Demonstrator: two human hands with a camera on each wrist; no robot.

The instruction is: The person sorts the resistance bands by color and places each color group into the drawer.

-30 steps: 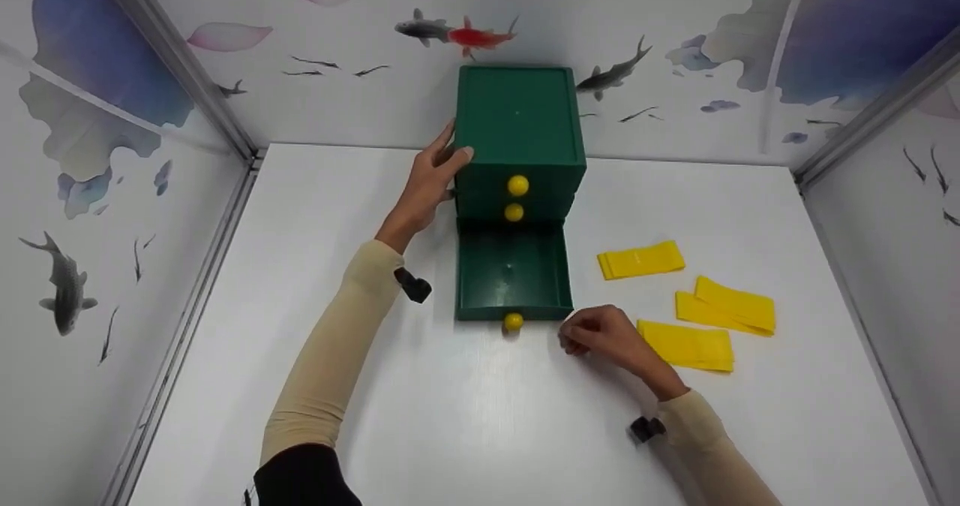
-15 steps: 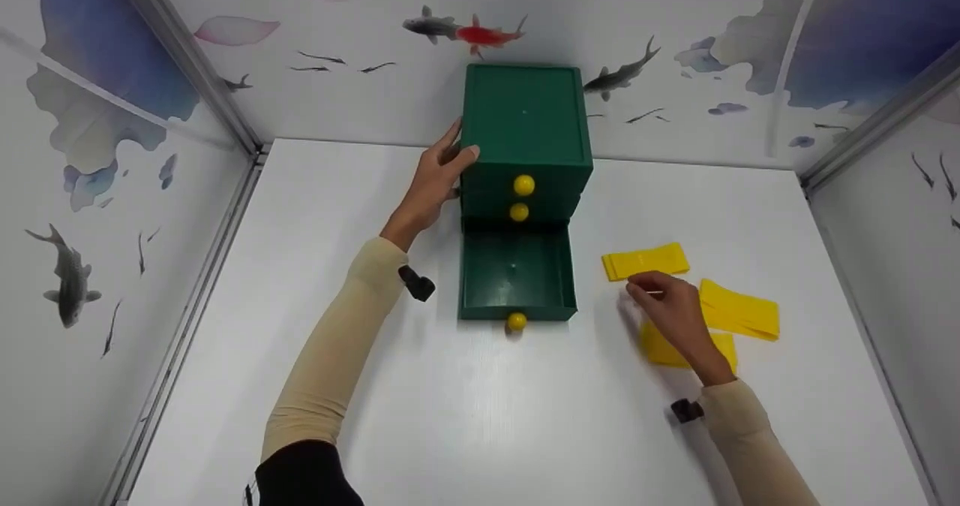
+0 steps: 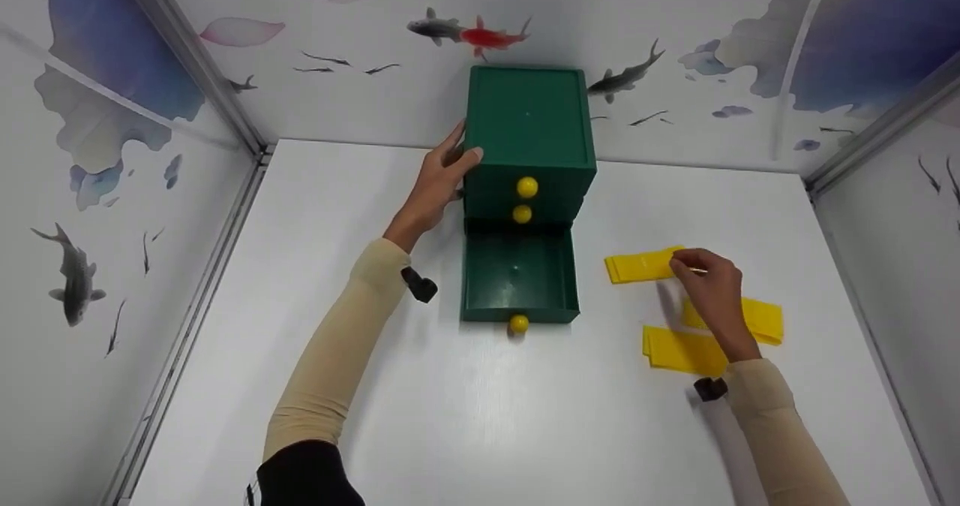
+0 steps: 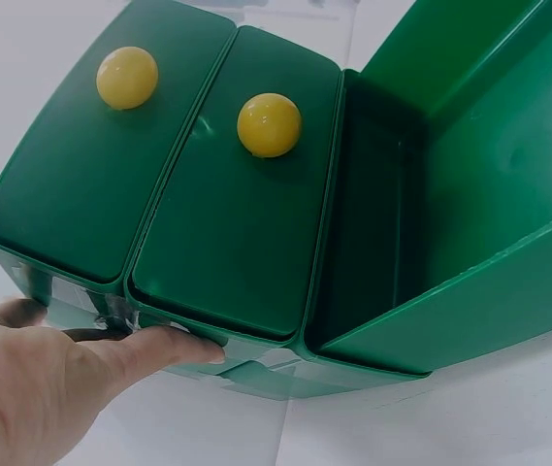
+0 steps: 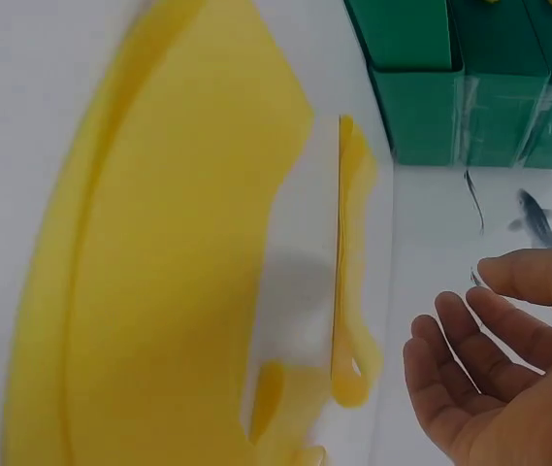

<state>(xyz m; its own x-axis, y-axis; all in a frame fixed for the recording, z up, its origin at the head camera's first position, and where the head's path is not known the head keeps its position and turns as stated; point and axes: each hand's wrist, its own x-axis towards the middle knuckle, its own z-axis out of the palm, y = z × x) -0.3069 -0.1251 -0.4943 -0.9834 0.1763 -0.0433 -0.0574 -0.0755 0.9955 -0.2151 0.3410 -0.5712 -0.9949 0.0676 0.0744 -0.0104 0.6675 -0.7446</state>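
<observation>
A green three-drawer cabinet (image 3: 531,119) with yellow knobs stands against the back wall, its bottom drawer (image 3: 514,273) pulled out with nothing inside. My left hand (image 3: 435,183) lies along the cabinet's left side, thumb near the top edge; in the left wrist view, extended fingers (image 4: 174,349) touch the side. My right hand (image 3: 712,284) hovers near the right end of a folded yellow strip (image 3: 641,266). In the right wrist view this hand (image 5: 508,359) has loosely bent fingers, thumb apart, and nothing in it.
Two more folded yellow strip bundles lie at the right: a front one (image 3: 682,350) and a farther-right one (image 3: 763,320) partly hidden by my right hand. White walls (image 3: 345,100) printed with fish enclose the white table (image 3: 480,416).
My right hand has moved away from the open drawer's front right corner, rightward and back to the rearmost yellow strip. My left hand stays at the cabinet. The head view has shifted slightly.
</observation>
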